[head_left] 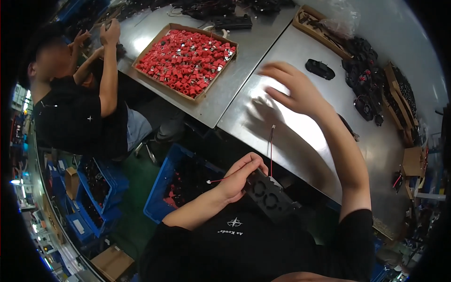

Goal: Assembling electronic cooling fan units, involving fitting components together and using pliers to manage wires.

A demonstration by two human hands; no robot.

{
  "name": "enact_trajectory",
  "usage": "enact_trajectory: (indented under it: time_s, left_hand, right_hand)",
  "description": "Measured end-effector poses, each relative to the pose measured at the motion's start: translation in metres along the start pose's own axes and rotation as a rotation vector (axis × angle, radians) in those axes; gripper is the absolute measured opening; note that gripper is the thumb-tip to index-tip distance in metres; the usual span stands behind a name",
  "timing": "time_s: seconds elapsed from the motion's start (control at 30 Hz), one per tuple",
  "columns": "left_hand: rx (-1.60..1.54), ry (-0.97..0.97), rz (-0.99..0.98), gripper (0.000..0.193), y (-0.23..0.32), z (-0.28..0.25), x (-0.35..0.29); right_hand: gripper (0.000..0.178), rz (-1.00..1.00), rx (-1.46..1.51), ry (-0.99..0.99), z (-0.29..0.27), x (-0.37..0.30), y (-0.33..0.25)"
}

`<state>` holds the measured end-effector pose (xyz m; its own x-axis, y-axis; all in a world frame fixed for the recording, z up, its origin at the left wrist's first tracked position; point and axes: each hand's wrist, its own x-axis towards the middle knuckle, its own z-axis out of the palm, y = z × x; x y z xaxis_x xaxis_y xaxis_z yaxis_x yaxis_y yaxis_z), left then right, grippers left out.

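My left hand (238,177) is wrapped round one end of a black plastic housing (266,193) with two round slotted grilles, close to my chest. Thin red and black wires (271,152) rise from the housing, tipped with a small pale connector. Another small white connector (209,182) on a red and black lead pokes out past my left wrist. Over the metal table (235,115), my right hand (292,88) reaches forward with fingers stretched apart. It is slightly blurred, and nothing shows in it.
A cardboard tray (135,64) of red caps with metal bits stands at the far left. A black oval part (320,69) lies beyond my right hand, near heaped black parts (366,87) and cardboard boxes (324,35). Blue bins (157,197) stand below. A co-worker (80,113) sits left.
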<state>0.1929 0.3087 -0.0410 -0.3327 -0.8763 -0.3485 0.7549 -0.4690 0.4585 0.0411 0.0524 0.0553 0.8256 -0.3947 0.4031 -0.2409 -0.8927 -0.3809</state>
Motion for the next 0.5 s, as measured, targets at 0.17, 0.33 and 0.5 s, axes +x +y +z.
enact_trajectory:
  time_s: [0.17, 0.33, 0.5]
  left_hand:
    - [0.115, 0.097, 0.101, 0.026, 0.013, -0.008, -0.013]
    - [0.351, 0.351, 0.441, 0.025, 0.033, -0.019, -0.033]
    - [0.264, 0.384, 0.651, 0.026, 0.061, -0.014, -0.032]
  right_hand:
    - [0.023, 0.183, -0.202, 0.023, 0.105, 0.137, 0.02]
    - [0.026, 0.167, -0.218, -0.012, 0.12, 0.154, 0.035]
    - [0.023, 0.342, 0.298, 0.254, 0.067, 0.109, 0.012]
